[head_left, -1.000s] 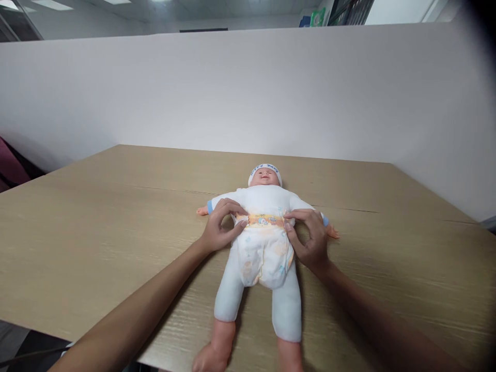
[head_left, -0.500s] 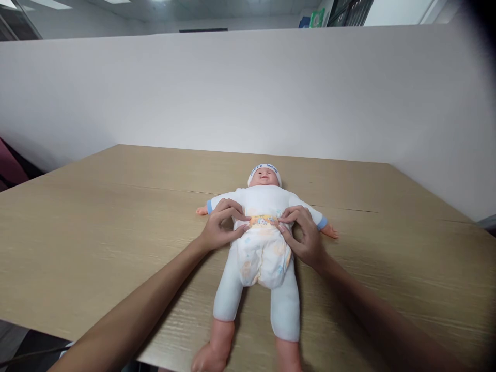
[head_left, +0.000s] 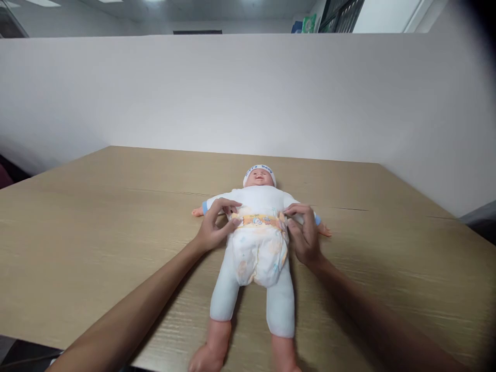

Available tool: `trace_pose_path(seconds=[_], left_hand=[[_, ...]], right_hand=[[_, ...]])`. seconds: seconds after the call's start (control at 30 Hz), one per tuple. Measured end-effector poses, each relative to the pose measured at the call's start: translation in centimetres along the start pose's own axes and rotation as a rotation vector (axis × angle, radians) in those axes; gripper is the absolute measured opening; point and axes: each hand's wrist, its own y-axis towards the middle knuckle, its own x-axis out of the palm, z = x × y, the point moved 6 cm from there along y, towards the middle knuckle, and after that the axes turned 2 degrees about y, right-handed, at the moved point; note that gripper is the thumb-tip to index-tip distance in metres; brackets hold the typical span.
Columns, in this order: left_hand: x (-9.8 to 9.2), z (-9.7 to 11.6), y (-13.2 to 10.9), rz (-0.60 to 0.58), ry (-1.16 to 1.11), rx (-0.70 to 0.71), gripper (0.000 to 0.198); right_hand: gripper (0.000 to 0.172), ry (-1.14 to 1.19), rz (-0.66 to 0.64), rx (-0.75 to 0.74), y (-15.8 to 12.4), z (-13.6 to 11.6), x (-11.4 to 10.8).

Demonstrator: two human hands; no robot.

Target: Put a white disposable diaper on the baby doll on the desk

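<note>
A baby doll in a white suit and white cap lies on its back on the wooden table, head away from me. A printed diaper with an orange waistband is wrapped round its hips. My left hand pinches the diaper's waistband at the doll's left-side edge, fingers curled. At the opposite end of the waistband, my right hand pinches it too, fingers bent. Both forearms reach in from the near edge.
A white partition wall rises behind and to the right of the table. The doll's bare feet reach the near table edge. A seam runs across the tabletop behind the doll.
Both hands have slid outward along the waistband, from near its middle to its two ends. The view has shifted slightly, and the doll sits a little further left in it.
</note>
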Motion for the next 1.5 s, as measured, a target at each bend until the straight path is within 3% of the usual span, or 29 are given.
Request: trace_pose_path(seconds=[0.13, 0.23, 0.33, 0.43, 0.63, 0.8, 1.03, 1.17, 1.27, 1.3, 1.37, 1.43, 1.47, 1.5], left_hand=[[-1.5, -1.8, 0.1, 0.194, 0.136, -0.129, 0.025], [-2.8, -3.1, 0.0, 0.284, 0.419, -0.174, 0.025], [-3.4, -4.5, 0.0, 0.260, 0.617, -0.192, 0.034], [-3.6, -5.7, -0.2, 0.177, 0.679, -0.295, 0.041], [-3.5, -4.6, -0.1, -0.001, 0.796, -0.487, 0.052], [-3.2, -4.1, 0.1, -0.063, 0.695, -0.590, 0.060], [0.4, -3.8, -1.1, -0.270, 0.018, -0.714, 0.061], [1.0, -0.4, -1.1, -0.169, -0.086, -0.718, 0.056], [0.1, 6.0, -3.6, 0.015, 0.012, -0.619, 0.054], [-0.2, 8.8, -5.4, 0.055, 0.033, -0.554, 0.054], [-0.4, 14.0, -10.8, 0.003, 0.066, -0.516, 0.057], [0.0, 18.1, -17.2, -0.186, 0.134, -0.510, 0.063], [0.6, 19.7, -20.3, -0.336, 0.176, -0.483, 0.068], [0.9, 20.7, -22.9, -0.399, 0.191, -0.485, 0.064]], right_hand=[[0.015, -0.254, 0.244, 0.095, 0.3, 2.4, -2.6], [0.022, -0.483, 0.172, 0.065, 1.0, 4.5, -3.7], [0.033, -0.602, 0.023, 0.062, 1.3, 7.2, -4.3], [0.042, -0.637, -0.081, 0.110, 1.2, 9.1, -4.5], [0.048, -0.777, -0.227, 0.182, 1.1, 8.0, -3.7], [0.051, -0.870, -0.366, 0.310, 0.4, 5.4, -2.1], [0.057, -0.377, -0.483, 0.600, -1.0, 4.7, -0.9], [0.062, -0.196, -0.373, 0.651, -0.6, 3.6, -1.4], [0.063, -0.032, -0.332, 0.641, -0.5, 0.5, -3.2], [0.063, 0.027, -0.364, 0.658, -0.8, -0.9, -4.0], [0.062, 0.125, -0.467, 0.683, -2.2, -4.2, -6.2], [0.056, 0.149, -0.603, 0.678, -4.5, -8.1, -8.8], [0.052, 0.129, -0.664, 0.645, -5.8, -10.1, -10.0], [0.047, 0.098, -0.725, 0.612, -7.3, -12.0, -11.1]])
